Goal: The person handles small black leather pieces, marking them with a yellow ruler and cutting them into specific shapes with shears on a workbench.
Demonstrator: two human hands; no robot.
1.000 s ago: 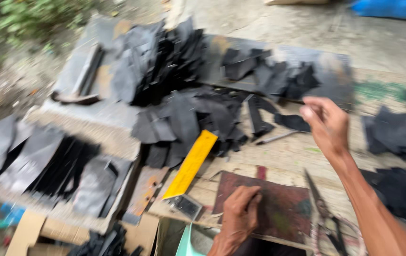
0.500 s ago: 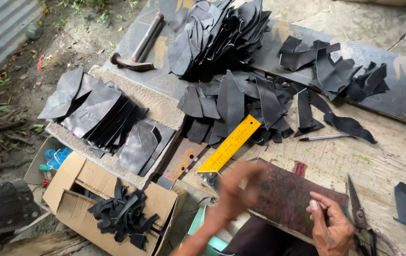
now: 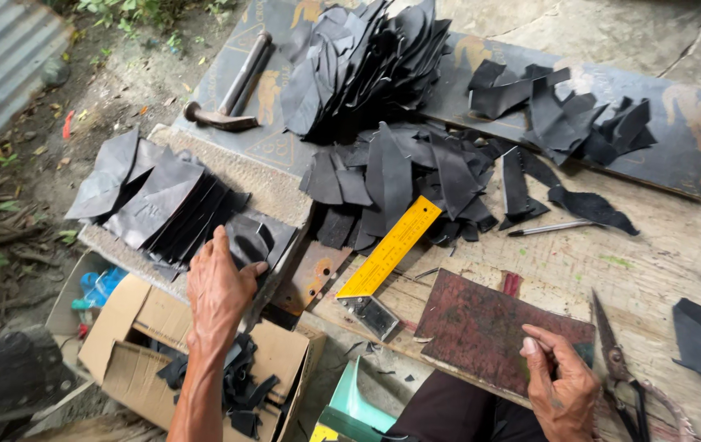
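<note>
The left hand (image 3: 218,288) was stretched out flat, fingers loose and holding nothing, laid on the fanned stack of black leather pieces (image 3: 162,205) above the cardboard box (image 3: 133,340). The right hand (image 3: 561,381) was curled over the dark red cutting board (image 3: 481,327), nothing gripped, scissors (image 3: 616,364) just beside it.

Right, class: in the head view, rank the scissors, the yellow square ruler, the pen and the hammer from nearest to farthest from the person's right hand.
From the right hand:
1. Scissors, just to its right on the wooden table.
2. Yellow square ruler, up and to its left.
3. Pen, straight above, beside the black pieces; close to the ruler, but slightly farther.
4. Hammer, far upper left on the dark board.
</note>
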